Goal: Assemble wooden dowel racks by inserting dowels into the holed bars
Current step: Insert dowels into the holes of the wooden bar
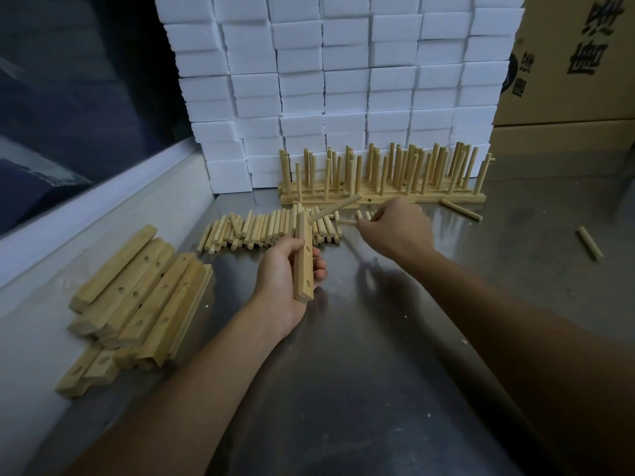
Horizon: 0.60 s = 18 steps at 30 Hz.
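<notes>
Your left hand (288, 269) grips a bar (303, 259) with one dowel (335, 208) in; your right hand (395, 228) pinches a dowel from the pile (268, 230) at 12 o'clock.

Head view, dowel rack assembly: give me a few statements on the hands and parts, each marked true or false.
1. The left hand grips a holed bar. True.
2. That bar has no dowel in it yet. False: one dowel already sticks out near its top end.
3. The right hand is empty. False: it pinches a loose dowel.
4. Spare holed bars are piled on the left of the metal table. True.
5. The finished racks stand in front of stacked white foam blocks. True.
</notes>
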Each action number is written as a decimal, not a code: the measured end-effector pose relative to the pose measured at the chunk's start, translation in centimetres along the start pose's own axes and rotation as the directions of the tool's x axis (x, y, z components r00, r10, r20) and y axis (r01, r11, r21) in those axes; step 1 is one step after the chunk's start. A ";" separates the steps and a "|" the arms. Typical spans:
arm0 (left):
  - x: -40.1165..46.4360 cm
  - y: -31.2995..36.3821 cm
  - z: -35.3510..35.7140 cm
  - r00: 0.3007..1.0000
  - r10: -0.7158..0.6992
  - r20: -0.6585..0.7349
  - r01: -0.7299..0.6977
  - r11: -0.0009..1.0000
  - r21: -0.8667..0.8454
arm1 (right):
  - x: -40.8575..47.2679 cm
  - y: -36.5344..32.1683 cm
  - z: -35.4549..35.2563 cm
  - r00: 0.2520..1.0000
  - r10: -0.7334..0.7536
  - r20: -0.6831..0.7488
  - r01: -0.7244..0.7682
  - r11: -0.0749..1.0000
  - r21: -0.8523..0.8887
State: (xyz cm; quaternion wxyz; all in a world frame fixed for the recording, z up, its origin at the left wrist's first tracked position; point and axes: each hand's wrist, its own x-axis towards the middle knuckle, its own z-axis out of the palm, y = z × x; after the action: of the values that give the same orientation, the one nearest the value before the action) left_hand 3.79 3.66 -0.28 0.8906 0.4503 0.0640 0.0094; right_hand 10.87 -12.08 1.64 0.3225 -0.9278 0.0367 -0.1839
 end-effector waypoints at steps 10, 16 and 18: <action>-0.6 -0.2 0.4 0.999 0.023 0.022 -0.025 0.992 0.123 | -5.6 2.1 -4.1 0.978 -0.181 -0.108 0.210 0.855 0.474; -0.8 0.1 0.1 0.998 -0.004 0.067 -0.003 0.994 0.108 | -7.3 0.5 -3.8 0.880 -0.454 -0.140 0.472 0.801 0.369; -0.9 0.1 0.0 0.997 -0.012 0.079 0.004 0.995 0.097 | -7.6 0.4 -3.2 0.863 -0.499 -0.078 0.496 0.808 0.318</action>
State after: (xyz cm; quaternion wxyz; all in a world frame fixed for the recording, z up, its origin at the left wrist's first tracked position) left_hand 2.86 3.59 -0.11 0.8696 0.4925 0.0308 -0.0151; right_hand 2.62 -12.85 1.24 0.4127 -0.8390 -0.2397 -0.2612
